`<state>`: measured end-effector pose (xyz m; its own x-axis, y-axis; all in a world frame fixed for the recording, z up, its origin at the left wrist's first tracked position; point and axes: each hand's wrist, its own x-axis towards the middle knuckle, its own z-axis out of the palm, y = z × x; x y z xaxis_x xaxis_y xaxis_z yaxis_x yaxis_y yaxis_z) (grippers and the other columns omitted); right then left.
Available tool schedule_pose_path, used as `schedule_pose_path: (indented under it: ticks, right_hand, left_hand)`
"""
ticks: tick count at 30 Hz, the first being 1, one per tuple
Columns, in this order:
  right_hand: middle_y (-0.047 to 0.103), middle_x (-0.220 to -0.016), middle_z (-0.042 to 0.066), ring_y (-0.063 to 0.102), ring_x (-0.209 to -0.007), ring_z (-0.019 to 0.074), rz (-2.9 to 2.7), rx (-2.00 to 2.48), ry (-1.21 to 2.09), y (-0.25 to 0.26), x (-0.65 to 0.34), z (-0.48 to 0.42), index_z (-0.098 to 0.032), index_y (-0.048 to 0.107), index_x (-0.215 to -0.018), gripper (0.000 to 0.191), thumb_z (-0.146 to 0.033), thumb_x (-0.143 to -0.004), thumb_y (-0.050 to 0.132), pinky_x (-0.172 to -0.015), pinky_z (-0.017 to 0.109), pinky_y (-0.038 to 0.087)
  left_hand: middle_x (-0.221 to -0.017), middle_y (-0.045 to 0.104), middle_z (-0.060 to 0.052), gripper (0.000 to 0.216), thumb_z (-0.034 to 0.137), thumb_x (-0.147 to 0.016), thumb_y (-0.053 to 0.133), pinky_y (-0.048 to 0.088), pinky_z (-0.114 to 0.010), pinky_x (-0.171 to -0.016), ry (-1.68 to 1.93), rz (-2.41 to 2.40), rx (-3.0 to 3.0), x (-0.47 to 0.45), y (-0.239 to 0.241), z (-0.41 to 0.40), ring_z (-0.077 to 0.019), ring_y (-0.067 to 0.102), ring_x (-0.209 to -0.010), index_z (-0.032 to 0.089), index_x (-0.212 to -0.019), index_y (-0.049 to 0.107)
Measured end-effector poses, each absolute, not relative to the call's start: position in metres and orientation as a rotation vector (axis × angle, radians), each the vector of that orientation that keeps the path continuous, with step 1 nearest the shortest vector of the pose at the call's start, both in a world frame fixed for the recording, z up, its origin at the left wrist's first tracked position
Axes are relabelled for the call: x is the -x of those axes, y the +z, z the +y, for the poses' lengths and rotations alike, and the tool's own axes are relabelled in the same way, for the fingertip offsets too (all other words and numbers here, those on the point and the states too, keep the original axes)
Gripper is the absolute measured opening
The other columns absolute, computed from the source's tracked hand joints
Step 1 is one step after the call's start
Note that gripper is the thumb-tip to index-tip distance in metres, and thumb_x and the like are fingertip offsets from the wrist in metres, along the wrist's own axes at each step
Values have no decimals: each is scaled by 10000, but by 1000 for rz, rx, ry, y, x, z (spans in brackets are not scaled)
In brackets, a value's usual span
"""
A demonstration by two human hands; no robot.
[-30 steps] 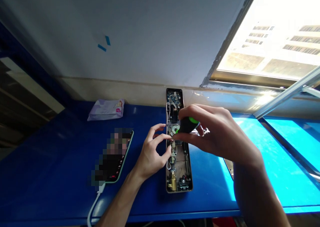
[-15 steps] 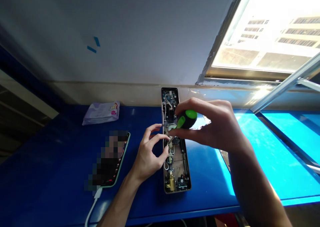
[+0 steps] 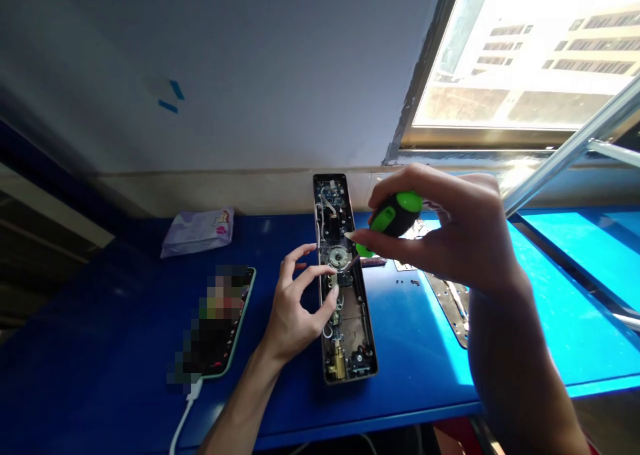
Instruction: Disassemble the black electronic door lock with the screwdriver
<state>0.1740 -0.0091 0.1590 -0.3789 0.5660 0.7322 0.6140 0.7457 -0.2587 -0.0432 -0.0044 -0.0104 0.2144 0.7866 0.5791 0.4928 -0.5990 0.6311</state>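
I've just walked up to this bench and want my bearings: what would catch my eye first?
The green-and-black screwdriver, gripped in the right hand at the centre, stands out most. Its tip points down at a long open case full of parts, which lies lengthwise on the blue table, with the left hand resting fingers on its left edge. A bright window fills the upper right.

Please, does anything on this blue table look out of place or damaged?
Nothing looks damaged. A few tiny screws lie scattered loose on the blue table, between the opened lock body and a metal plate, below the right hand holding the screwdriver.
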Motion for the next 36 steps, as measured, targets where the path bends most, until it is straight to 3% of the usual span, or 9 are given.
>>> schedule_pose_path:
  ticks: [7, 20, 27, 30, 33, 36]
  right_hand:
    - [717, -760, -32, 630, -630, 101, -2077, 830, -46, 160, -169, -11, -187, 691, -901, 215, -326, -870, 853, -591, 265, 525]
    - [720, -760, -60, 645, -620, 99, -2040, 806, -15, 159, -167, -12, -225, 679, -905, 260, -346, -823, 894, -607, 253, 544]
    - [726, -774, -53, 670, -637, 118, -2099, 1003, -83, 172, -196, -19, -249, 667, -908, 225, -382, -878, 845, -631, 278, 555]
    - [727, -730, -39, 669, -605, 137, -2183, 1179, -19, 173, -217, -18, -251, 671, -901, 212, -419, -897, 801, -600, 300, 538]
    - [718, -663, -36, 647, -551, 145, -2283, 1435, 128, 170, -235, -12, -252, 676, -880, 229, -441, -863, 805, -526, 297, 489]
    - [686, -598, -43, 605, -505, 141, -2322, 1605, 129, 167, -244, -7, -248, 688, -856, 234, -425, -812, 835, -486, 287, 442]
  left_hand:
    - [-1431, 578, -87, 125, 277, -904, 800, 564, -470, -1028, 1439, 1146, -2222, 41, -14, -3, -300, 611, -1288, 254, -1027, 784]
    - [-1388, 604, -79, 66, 195, -913, 786, 551, -442, -982, 1500, 1094, -2211, 43, -12, -4, -267, 621, -1245, 250, -949, 790]
    - [-1256, 669, -114, 59, 156, -947, 735, 550, -448, -978, 1466, 1039, -2437, 35, 20, 1, -273, 606, -1203, 193, -959, 780]
    - [-1070, 732, -89, 70, 163, -973, 708, 563, -426, -941, 1148, 854, -2634, 14, 40, 16, -253, 650, -1085, 162, -955, 775]
    - [-982, 766, -79, 92, 181, -965, 724, 563, -423, -882, 609, 714, -2886, -18, 49, 36, -267, 683, -1025, 152, -897, 778]
    - [-922, 785, -82, 154, 98, -927, 716, 559, -402, -816, 247, 627, -3008, -50, 47, 50, -267, 714, -938, 149, -789, 762]
